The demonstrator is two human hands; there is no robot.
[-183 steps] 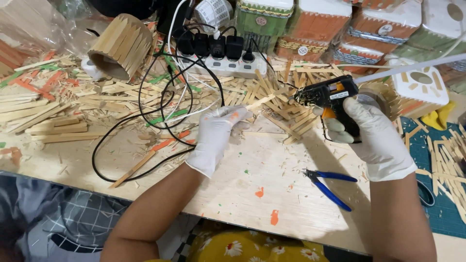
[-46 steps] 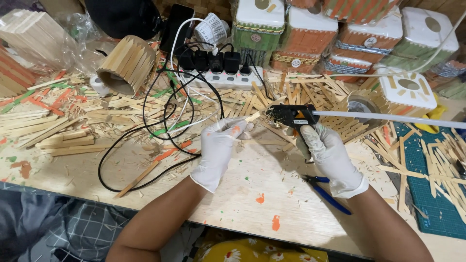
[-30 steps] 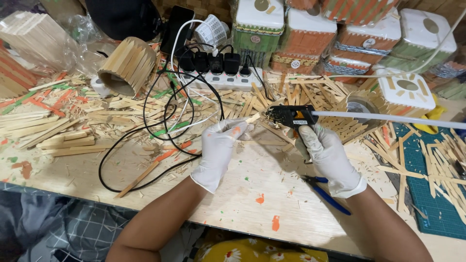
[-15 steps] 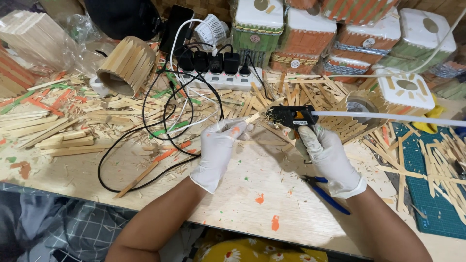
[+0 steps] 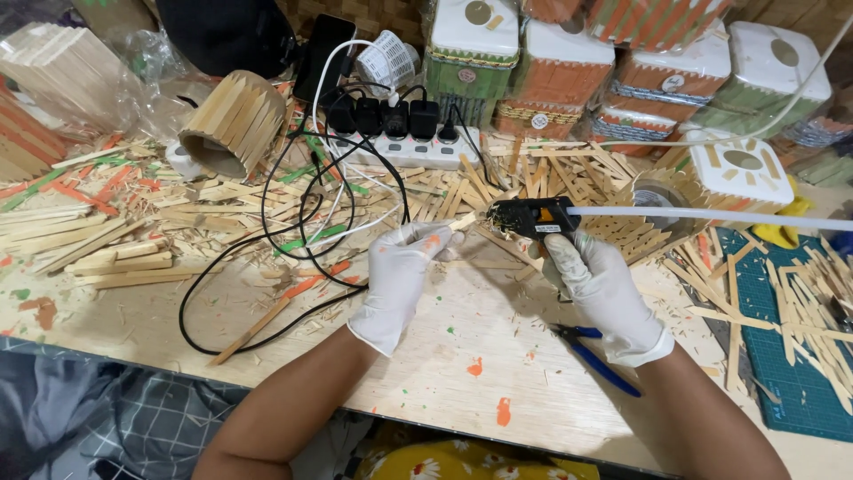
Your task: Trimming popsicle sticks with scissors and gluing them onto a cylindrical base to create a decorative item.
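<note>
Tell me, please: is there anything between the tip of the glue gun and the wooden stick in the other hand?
Nothing visible. The right hand aims the black glue gun leftward, and its tip nearly meets the end of the wooden stick pinched by the left hand. The black cables lie further left, outside that gap.

Power strip [image 5: 404, 151] behind hands; pliers [image 5: 597, 357] on table [image 5: 498, 391], right; stick cylinder [image 5: 233, 124] far left.

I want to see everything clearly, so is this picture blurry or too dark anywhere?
Head view: bright, even light, soft shadows; left hand, right hand and glue gun look sharp; table edge bends near the corners from the wide lens.
</note>
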